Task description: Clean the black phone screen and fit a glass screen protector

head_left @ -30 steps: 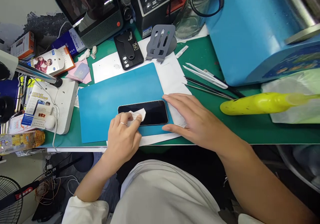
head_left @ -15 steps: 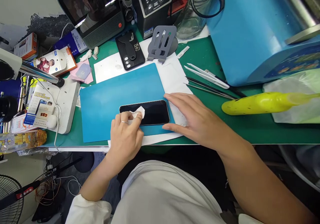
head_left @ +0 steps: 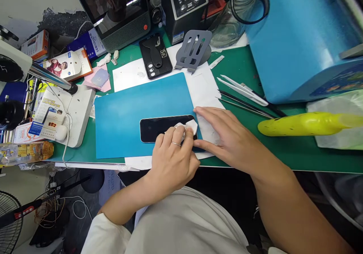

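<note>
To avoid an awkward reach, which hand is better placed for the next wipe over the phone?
Left, I think: the left hand presses the white wipe onto the phone, while the right hand, holding no wipe, rests beside the phone's right end.

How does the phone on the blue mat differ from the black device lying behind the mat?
The phone shows a smooth, glossy screen; the black device shows a back with round lenses and a raised grip. The phone lies lengthwise across the view, while the device's long side points mostly away from the person. The left hand holds a white wipe on the phone; no hand touches the device. Both are dark and lie flat.
</note>
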`<state>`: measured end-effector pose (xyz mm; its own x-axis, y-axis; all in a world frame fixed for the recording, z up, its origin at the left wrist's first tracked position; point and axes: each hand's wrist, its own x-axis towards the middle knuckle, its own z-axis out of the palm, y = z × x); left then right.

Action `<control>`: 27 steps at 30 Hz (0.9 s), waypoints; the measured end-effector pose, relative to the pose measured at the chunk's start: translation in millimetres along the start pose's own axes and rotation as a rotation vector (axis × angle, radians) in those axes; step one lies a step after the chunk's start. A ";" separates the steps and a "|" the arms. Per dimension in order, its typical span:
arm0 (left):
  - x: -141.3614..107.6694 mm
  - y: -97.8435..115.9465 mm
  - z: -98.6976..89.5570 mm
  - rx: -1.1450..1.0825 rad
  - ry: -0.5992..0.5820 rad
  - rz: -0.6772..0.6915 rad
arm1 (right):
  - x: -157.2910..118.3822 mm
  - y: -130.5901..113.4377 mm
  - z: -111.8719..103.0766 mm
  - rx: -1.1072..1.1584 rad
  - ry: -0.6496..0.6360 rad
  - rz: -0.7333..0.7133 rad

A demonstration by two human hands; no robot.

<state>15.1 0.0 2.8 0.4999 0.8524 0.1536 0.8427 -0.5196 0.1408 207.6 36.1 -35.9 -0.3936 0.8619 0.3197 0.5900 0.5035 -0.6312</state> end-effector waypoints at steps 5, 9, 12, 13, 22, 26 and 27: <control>7.8 2.0 1.3 0.032 0.016 0.015 | 1.3 -4.2 -0.6 0.013 0.026 -0.013; 13.4 6.9 5.9 0.041 0.045 0.042 | 3.4 -7.6 -1.5 0.007 0.110 -0.079; 13.9 13.3 10.5 0.035 0.062 0.030 | 2.9 -9.3 -2.2 -0.027 0.202 -0.156; 13.2 15.7 12.0 0.037 0.072 0.027 | 2.1 -9.7 -2.5 -0.039 0.217 -0.177; 6.2 20.4 16.0 0.082 0.015 0.014 | -8.8 -29.5 -3.0 -0.037 0.053 -0.146; 8.7 17.0 17.2 0.112 0.017 0.024 | -9.3 -49.5 1.6 -0.107 -0.039 -0.057; 9.3 16.7 17.0 0.137 0.017 0.021 | -8.5 -53.6 2.8 -0.126 -0.053 -0.046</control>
<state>37.2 0.3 -10.1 0.5152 0.8398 0.1714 0.8521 -0.5234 0.0031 177.4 1.6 -6.8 -0.4572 0.8351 0.3060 0.6530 0.5488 -0.5220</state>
